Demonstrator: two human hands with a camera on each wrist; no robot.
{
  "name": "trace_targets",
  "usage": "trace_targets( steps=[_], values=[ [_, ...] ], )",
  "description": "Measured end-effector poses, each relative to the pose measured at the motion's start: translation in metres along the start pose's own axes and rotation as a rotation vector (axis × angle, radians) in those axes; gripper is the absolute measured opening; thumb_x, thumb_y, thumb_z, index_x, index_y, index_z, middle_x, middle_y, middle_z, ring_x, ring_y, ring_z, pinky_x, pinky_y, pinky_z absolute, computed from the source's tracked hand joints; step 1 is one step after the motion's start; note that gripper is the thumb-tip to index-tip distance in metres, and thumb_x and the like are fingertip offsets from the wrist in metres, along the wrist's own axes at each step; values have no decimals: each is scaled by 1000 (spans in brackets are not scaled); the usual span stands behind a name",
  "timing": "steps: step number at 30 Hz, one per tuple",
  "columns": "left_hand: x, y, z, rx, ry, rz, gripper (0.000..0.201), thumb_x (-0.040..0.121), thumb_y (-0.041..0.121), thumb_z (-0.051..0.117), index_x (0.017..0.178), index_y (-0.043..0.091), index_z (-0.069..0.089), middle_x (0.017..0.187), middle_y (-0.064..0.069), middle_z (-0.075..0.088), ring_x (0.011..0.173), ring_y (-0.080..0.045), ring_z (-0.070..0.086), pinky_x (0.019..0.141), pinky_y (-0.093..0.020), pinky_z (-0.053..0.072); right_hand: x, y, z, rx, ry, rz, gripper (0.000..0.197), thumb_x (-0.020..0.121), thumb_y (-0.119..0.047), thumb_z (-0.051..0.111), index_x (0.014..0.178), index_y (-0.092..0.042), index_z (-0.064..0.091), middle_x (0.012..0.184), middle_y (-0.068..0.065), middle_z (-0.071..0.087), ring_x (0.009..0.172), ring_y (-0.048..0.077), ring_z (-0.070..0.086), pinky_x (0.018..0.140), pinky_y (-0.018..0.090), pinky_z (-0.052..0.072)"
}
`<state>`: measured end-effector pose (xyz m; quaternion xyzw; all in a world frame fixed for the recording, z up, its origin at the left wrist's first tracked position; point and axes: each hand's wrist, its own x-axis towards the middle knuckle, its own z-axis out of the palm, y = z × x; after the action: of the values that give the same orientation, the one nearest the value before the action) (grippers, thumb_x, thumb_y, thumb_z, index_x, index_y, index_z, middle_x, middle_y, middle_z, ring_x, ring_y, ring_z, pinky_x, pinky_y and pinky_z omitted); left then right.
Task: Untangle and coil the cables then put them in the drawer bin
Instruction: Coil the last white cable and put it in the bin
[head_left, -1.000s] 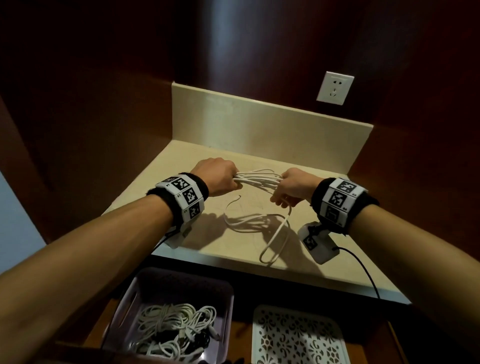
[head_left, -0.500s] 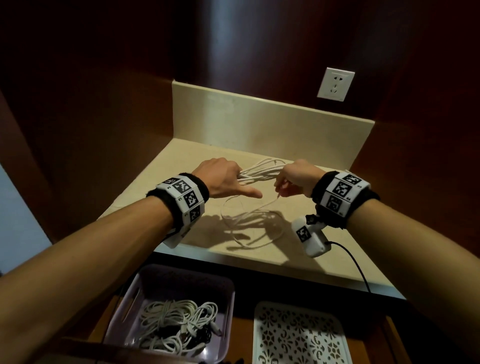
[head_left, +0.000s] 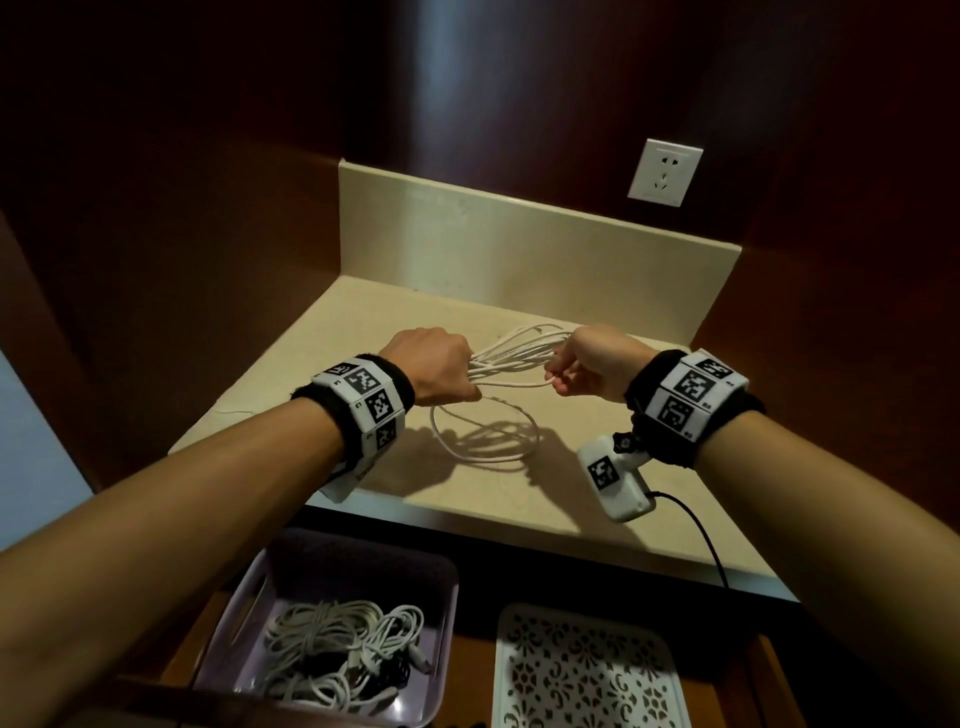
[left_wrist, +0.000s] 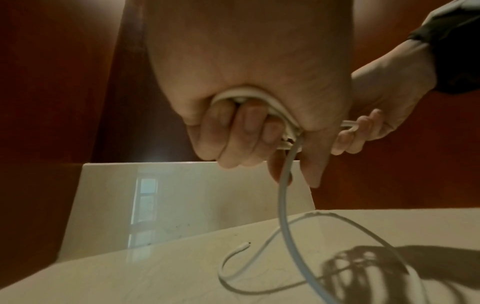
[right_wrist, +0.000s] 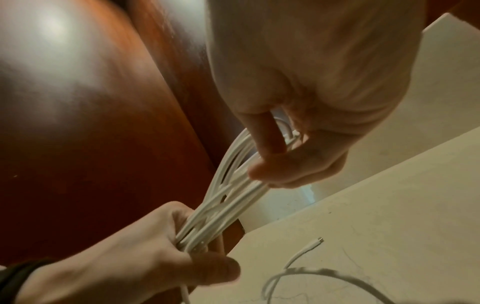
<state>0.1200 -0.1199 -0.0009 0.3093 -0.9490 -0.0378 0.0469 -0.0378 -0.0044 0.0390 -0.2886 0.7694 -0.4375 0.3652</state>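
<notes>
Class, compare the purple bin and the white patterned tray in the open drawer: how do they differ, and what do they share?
The purple bin holds a pile of coiled cables; the white patterned tray holds nothing that can be seen. The purple bin has plain walls with a slot handle; the white patterned tray bears a lacy cut-out design. The bin sits left, the tray right. Both sit in the drawer below the counter.

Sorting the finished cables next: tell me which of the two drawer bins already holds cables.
The purple bin, below the left forearm, holds the coiled white cables. The white patterned bin beside it, to the right, shows only its perforated floor.
</notes>
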Motion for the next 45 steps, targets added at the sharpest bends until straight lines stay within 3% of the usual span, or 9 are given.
trace_targets(
  steps=[3,7,11,14,20,30,35,41,45],
  values=[
    [2,0,0,-21,23,-47,38,87,54,59,81,17,63,67,1,54,71,-24,56,60,-29,36,0,0,-1,-143,17,-80,10,85,11,51,90,8,59,75,19,58,54,22,59,60,32,58],
    [3,-4,-1,-20,39,-69,34,87,46,62,84,13,66,77,-4,61,74,-26,56,59,-29,34,3,-2,-1,-565,-6,-289,78,77,-3,71,144,-12,32,135,17,47,116,29,52,99,45,48],
    [4,-2,0,-22,26,-67,26,86,39,64,88,13,70,77,-3,63,72,-24,56,54,-28,32,3,2,17,-952,-107,-450,104,70,-34,84,151,-23,20,148,9,36,131,28,40,110,48,32],
    [2,1,0,6,24,-31,23,85,40,65,93,19,70,72,2,57,72,-22,54,60,-29,34,10,9,31,-1183,-53,-514,88,74,-38,78,146,-22,30,135,7,48,122,27,46,102,40,31],
    [0,-7,2,-175,-35,-35,23,82,42,71,80,19,69,59,6,64,62,-14,61,54,-26,37,16,12,41,-1248,-65,-567,10,89,-19,55,97,-15,51,98,11,61,80,26,50,66,30,33],
    [-6,-23,14,-448,-117,-96,14,79,27,77,76,22,65,63,-3,61,50,-19,52,44,-24,41,23,16,63,-1216,-159,-482,33,89,-46,64,84,-15,56,74,3,55,68,23,51,51,29,33],
    [-7,-32,12,-561,-218,-115,15,80,5,73,79,13,59,67,-9,59,52,-22,55,48,-29,52,27,19,67,-1196,-112,-482,31,93,-39,59,99,-9,66,84,8,59,74,24,52,64,29,35],
    [-10,-36,4,-684,-189,-114,16,81,0,70,80,10,57,59,-8,54,39,-18,47,38,-22,38,28,13,64,-1120,-51,-485,28,92,-39,61,96,-12,68,78,5,60,68,23,52,57,29,34],
    [-8,-34,0,-579,-72,-87,11,79,4,72,85,9,65,71,-3,60,62,-17,51,57,-26,38,27,11,60,-743,-177,-367,22,83,-30,74,81,-9,68,62,3,63,50,17,52,43,22,38]
  ],
)
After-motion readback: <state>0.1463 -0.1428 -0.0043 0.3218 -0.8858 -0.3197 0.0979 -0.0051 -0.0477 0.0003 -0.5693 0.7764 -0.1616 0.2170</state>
